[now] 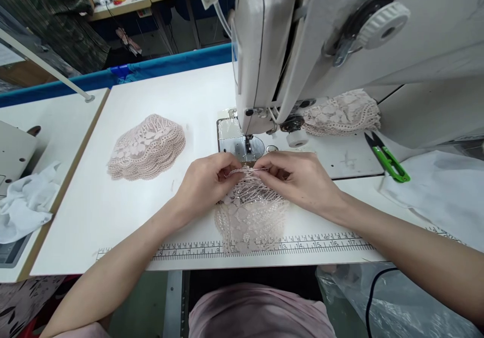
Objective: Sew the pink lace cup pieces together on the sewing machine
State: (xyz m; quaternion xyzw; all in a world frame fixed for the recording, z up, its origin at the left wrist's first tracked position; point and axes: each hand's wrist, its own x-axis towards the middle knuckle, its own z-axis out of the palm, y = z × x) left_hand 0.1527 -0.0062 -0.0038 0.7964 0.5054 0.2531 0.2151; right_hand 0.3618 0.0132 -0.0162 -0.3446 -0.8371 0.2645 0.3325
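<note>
A pale pink lace piece (251,219) hangs from both hands over the front of the white table. Its upper edge is pinched by my left hand (206,184), thumb against curled fingers. At the other end of that edge, my right hand (298,182) pinches the lace the same way. The edge between them lies just in front of the sewing machine's presser foot (248,145) and metal needle plate (234,144). The lace's lower part lies flat across the printed ruler (317,243). My fingertips partly hide the gripped edge.
A stack of lace pieces (147,146) lies at left; more lace (342,112) sits behind the machine head (264,51). Green thread snips (387,159) and white cloth (438,192) are at right. Across the blue cloth edge (177,61), another person (49,15) stands near a table.
</note>
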